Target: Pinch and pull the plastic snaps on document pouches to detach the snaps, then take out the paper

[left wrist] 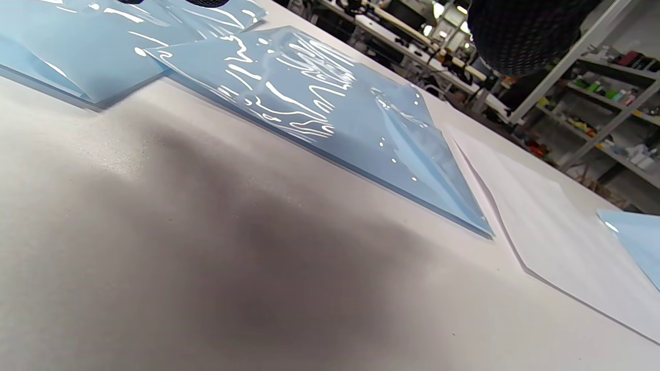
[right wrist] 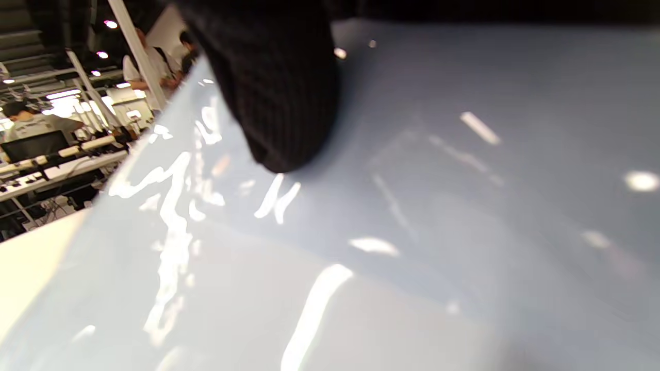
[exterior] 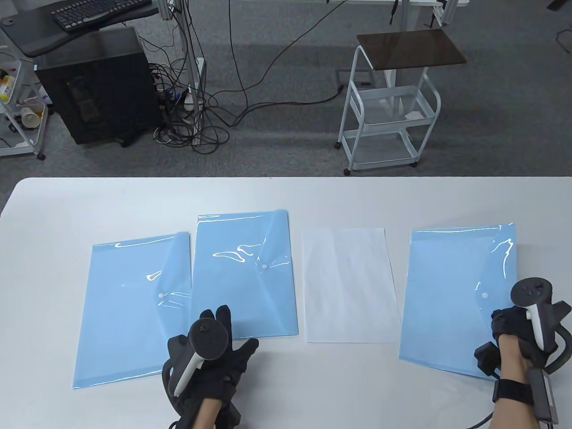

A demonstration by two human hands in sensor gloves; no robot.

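Three light-blue document pouches lie on the white table [exterior: 286,393]: a left pouch [exterior: 129,308], a middle pouch [exterior: 243,272] that overlaps its right edge, and a right pouch [exterior: 456,295]. Each shows a white snap, such as the right one [exterior: 484,296]. A white paper sheet [exterior: 348,286] lies flat between the middle and right pouches. My left hand [exterior: 223,339] has its fingers spread flat at the middle pouch's near edge. My right hand [exterior: 509,326] holds the right pouch at its lower right corner. In the right wrist view a fingertip [right wrist: 278,103] presses on that pouch [right wrist: 412,232].
Beyond the table's far edge stand a white wire cart [exterior: 389,111] with a dark top, a black computer tower [exterior: 96,89] and a tangle of cables [exterior: 192,116]. In the left wrist view the middle pouch [left wrist: 319,118] and the paper [left wrist: 557,232] lie side by side.
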